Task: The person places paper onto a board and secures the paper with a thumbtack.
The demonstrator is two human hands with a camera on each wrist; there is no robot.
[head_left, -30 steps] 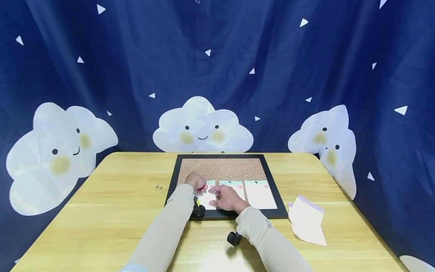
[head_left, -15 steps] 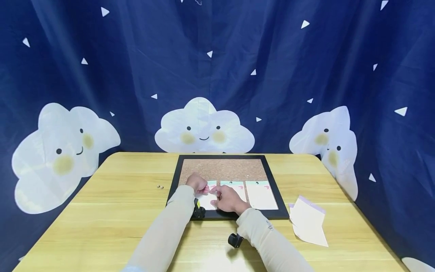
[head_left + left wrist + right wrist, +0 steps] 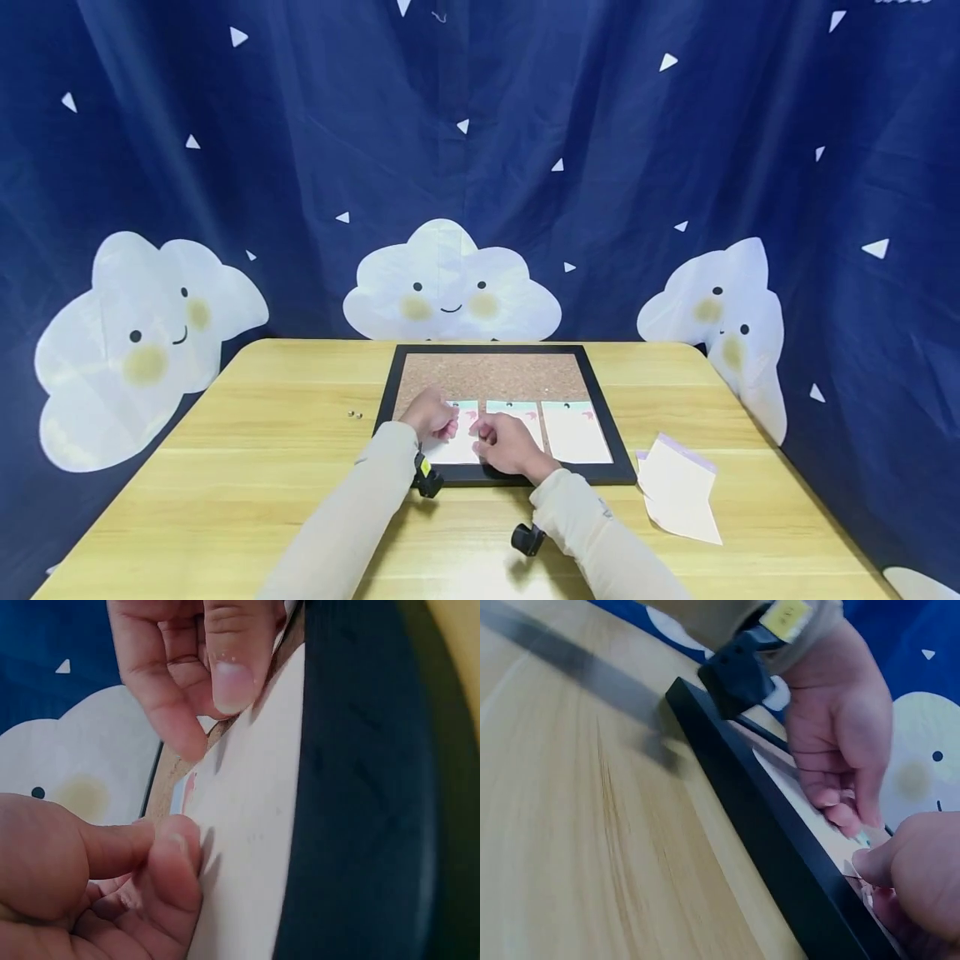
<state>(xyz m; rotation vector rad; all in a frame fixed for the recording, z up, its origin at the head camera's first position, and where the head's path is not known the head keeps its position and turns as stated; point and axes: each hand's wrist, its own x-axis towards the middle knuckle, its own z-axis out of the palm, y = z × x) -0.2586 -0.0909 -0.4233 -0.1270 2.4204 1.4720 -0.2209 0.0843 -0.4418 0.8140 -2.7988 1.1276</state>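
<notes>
Left hand [image 3: 429,417]: fingers curled in, thumb meeting a fingertip; we read it as closed on itself. It sits over the left note [image 3: 453,452], covering the note's upper-left part. Can't tell whether it touches paper. Left wrist view cuts it off at the left and bottom edges.

Right hand [image 3: 510,446]: thumb and index parted, other fingers folded in, so we call it loosely open. It sits at the gap between the left note and the middle note [image 3: 525,417], hiding the lower left of the latter. Contact with either note is unclear. Right wrist view crops it at the right edge.

All three notes, counting the right note [image 3: 576,435], lie in a row on the lower half of the board [image 3: 491,375], cork in a black frame. Each has a green strip on top with a dark spot; too small for us to say pin or print. Pink mark at each upper right.

Outward: two tiny shiny bits [image 3: 351,413] left of the board on the table [image 3: 262,467], shape unreadable. Loose papers [image 3: 678,483] overlap just beside the board's right edge; the lower sheet is partly covered. Both sleeves [image 3: 348,517] run out of the head view at the bottom. Cloud-print curtain [image 3: 300,150] behind, cropped.
</notes>
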